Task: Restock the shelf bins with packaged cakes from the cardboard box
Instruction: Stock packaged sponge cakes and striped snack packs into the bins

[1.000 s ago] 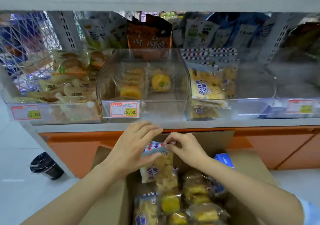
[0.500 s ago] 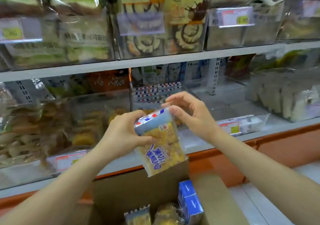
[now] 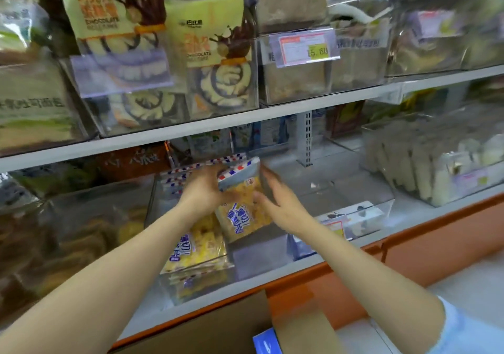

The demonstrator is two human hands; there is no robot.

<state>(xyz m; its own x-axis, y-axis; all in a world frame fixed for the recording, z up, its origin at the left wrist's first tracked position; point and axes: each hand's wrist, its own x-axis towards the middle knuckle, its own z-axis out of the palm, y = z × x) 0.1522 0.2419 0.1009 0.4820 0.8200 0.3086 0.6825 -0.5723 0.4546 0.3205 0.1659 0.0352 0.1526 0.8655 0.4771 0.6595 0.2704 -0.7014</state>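
A yellow cake packet (image 3: 242,203) with blue lettering and a red-white-blue striped top is held upright over a clear shelf bin (image 3: 196,280) on the lower shelf. My left hand (image 3: 203,192) grips the packet's upper left side. My right hand (image 3: 278,198) lies against its right edge, fingers spread; whether it grips is unclear. Several matching packets (image 3: 193,247) lean in the bin below. The cardboard box (image 3: 218,329) shows at the bottom edge, its flap up, with a blue packet (image 3: 266,344) inside.
Left of that bin, another clear bin (image 3: 81,233) holds brown and yellow cakes. To the right stands a bin of pale rolls (image 3: 420,162). The upper shelf (image 3: 245,123) carries chocolate swirl cake bags (image 3: 212,53) and a price tag (image 3: 305,47). An orange base panel (image 3: 409,250) runs below.
Both hands lifted the packet out of the box and carried it up and forward into the bin's mouth. The view swung up from the box to the shelves.
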